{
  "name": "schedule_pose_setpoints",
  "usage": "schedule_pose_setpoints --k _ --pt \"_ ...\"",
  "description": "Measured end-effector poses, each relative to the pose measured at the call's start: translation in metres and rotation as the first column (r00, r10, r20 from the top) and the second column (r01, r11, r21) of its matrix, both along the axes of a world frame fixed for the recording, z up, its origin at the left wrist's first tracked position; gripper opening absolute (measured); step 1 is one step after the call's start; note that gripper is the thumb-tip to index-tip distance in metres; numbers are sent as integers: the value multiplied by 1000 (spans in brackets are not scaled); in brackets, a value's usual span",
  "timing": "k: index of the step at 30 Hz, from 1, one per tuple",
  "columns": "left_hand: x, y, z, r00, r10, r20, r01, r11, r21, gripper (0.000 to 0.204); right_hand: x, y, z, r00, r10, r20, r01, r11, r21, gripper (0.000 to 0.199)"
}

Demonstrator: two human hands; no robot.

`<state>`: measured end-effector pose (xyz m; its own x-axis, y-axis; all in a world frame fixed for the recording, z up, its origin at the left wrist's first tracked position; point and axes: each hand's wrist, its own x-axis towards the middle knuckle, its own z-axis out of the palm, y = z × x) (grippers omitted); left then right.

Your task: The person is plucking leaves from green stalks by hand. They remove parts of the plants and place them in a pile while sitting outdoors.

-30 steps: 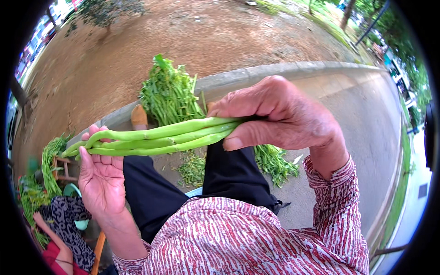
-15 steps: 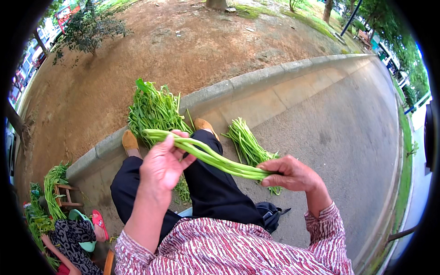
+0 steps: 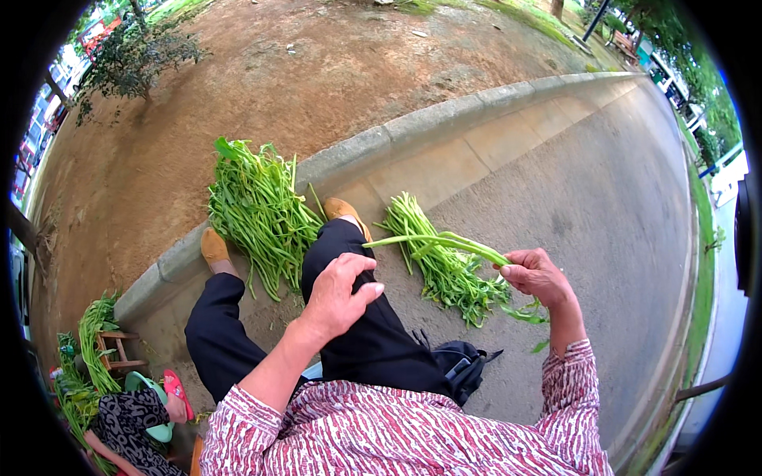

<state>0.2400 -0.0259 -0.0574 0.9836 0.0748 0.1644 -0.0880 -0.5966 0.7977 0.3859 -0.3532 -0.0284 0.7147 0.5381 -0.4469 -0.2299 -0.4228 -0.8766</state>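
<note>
My right hand (image 3: 536, 277) grips a few long green vegetable stems (image 3: 444, 240) that reach leftward, with leaves hanging below the fist. Over my right knee, my left hand (image 3: 337, 297) is empty, thumb and fingers apart, a little below the stems' free end. Beneath the held stems lies a small pile of cut greens (image 3: 444, 266) on the pavement, its stems pointing up and left. A larger heap of leafy greens (image 3: 262, 210) rests between my feet, against the kerb.
A concrete kerb (image 3: 369, 145) runs diagonally between bare soil (image 3: 270, 87) and grey pavement (image 3: 587, 198). Beside my right hip sits a dark bag (image 3: 467, 365). At lower left, another person's patterned leg (image 3: 131, 416) is near a wooden stool (image 3: 119, 349) draped with greens.
My left hand has come off the stems and dropped lower and to the right. My right hand has moved up and right, still holding stems. Leaves now hang below it.
</note>
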Motion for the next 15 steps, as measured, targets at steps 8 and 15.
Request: schedule_pose_setpoints --k 8,15 --pt "-9 -18 -13 999 -51 16 37 866 499 31 41 -11 -63 995 -103 -16 97 973 -208 21" --pt "-6 -27 -21 994 -56 94 5 882 471 17 100 -4 -74 980 -174 92 190 960 -208 22"
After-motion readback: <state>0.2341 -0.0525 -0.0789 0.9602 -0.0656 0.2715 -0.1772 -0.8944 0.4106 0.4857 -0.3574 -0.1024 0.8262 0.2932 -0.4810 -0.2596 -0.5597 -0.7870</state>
